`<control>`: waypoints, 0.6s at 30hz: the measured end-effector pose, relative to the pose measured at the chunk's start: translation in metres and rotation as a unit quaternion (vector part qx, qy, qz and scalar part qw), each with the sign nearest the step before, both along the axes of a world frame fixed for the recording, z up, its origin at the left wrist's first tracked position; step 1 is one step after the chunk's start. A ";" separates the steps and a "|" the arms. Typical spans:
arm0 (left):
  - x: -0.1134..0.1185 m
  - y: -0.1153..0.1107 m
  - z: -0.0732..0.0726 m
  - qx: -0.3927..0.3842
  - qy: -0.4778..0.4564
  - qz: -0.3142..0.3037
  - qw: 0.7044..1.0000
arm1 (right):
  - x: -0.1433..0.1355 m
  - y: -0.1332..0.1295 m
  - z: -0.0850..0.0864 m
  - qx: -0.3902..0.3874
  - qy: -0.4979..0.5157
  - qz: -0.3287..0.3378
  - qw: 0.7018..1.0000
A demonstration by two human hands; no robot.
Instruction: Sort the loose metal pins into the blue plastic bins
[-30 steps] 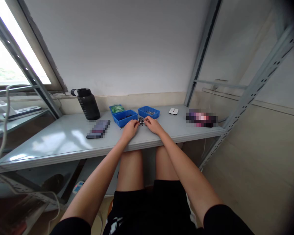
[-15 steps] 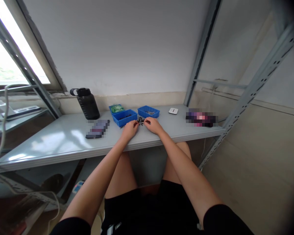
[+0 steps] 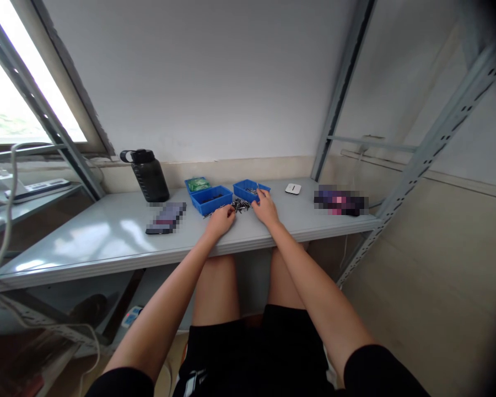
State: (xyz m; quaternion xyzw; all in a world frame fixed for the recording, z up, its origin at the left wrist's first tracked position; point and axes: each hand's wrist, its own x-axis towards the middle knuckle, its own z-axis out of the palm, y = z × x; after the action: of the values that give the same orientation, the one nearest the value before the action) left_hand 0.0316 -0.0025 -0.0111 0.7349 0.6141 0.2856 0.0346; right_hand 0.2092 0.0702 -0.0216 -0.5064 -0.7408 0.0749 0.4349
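In the head view, a pile [image 3: 241,206] of small dark and silver parts lies on the table [image 3: 119,231]. From it, the left hand [image 3: 222,219] rests at eight o'clock, fingers curled; whether they pinch a part cannot be told. The right hand [image 3: 265,208] is at three o'clock, thumb apart from the fingers, fingertips at the right bin [image 3: 263,194]; any hold is too small to tell. That bin sits at one o'clock, the left bin [image 3: 209,207] at nine, the bottle [image 3: 151,179] at ten.
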 end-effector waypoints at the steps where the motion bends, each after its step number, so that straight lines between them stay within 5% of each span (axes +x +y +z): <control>1: 0.000 0.000 0.000 -0.001 0.001 0.000 1.000 | 0.000 0.001 -0.001 -0.005 -0.005 -0.004 1.000; 13: 0.000 0.001 -0.001 -0.011 0.008 0.008 1.000 | 0.003 -0.003 0.002 0.010 -0.032 0.005 0.999; 18: 0.000 0.001 -0.001 -0.014 0.013 0.008 1.000 | 0.001 -0.005 0.000 -0.007 -0.097 0.065 0.993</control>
State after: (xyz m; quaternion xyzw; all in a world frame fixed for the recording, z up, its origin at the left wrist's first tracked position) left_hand 0.0320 -0.0017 -0.0116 0.7332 0.6242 0.2676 0.0343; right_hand 0.2105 0.0648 -0.0215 -0.4655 -0.8102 0.0585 0.3513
